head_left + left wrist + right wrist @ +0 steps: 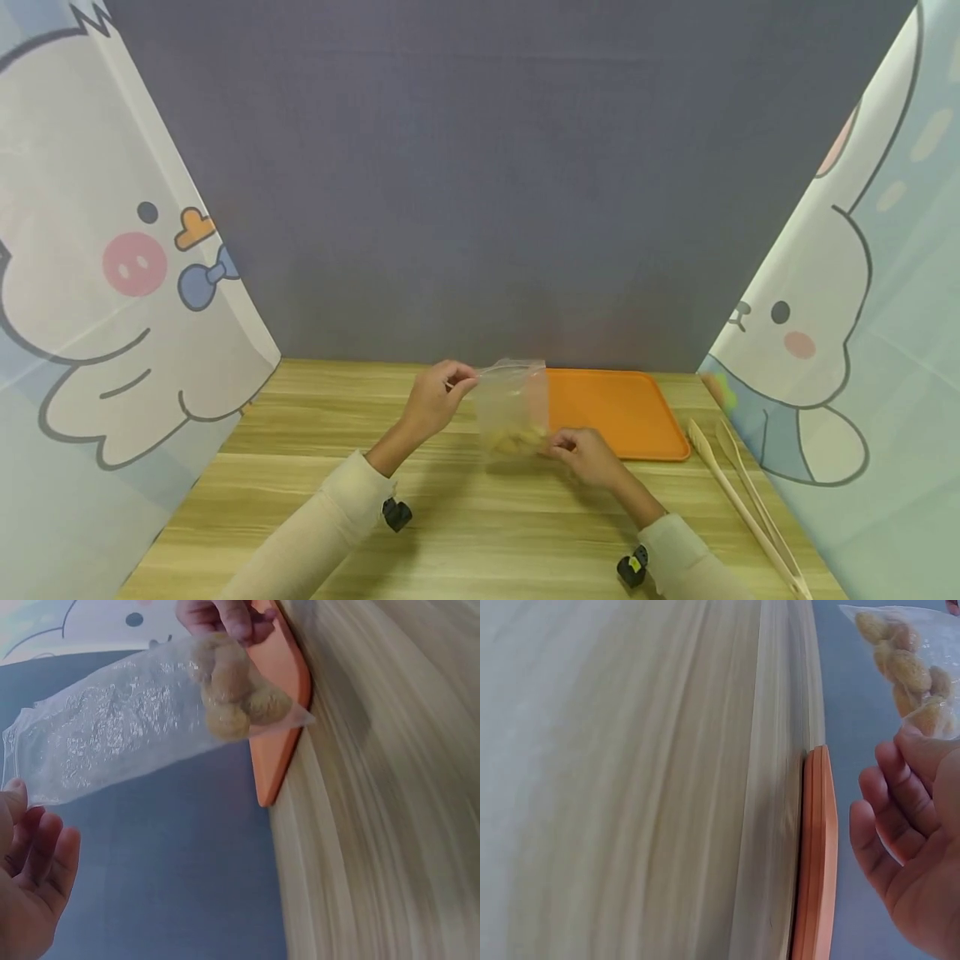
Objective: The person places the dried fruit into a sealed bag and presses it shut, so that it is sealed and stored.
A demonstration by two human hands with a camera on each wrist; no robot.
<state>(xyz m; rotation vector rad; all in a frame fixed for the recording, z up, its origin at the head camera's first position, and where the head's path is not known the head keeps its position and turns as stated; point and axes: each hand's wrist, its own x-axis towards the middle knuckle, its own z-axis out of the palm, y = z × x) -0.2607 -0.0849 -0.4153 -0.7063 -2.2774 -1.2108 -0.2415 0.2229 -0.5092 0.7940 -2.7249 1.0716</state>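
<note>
A clear plastic bag (504,404) hangs tilted above the table between my two hands. Tan, rough-shelled pieces that look like peanuts in the shell (909,671) lie bunched at its lower end. With thumb and finger, my left hand (437,400) pinches a corner at the bag's upper end. Down by the peanuts, my right hand (588,457) pinches the bag's lower corner. In the left wrist view the bag's upper part holds nothing and looks crinkled. Whether its mouth is sealed I cannot tell.
An orange tray (607,412) lies on the wood-grain table (315,433) behind and right of the bag. Two long wooden utensils (738,500) rest near the right edge. A grey panel (480,183) stands at the back, with cartoon-printed sheets at both sides.
</note>
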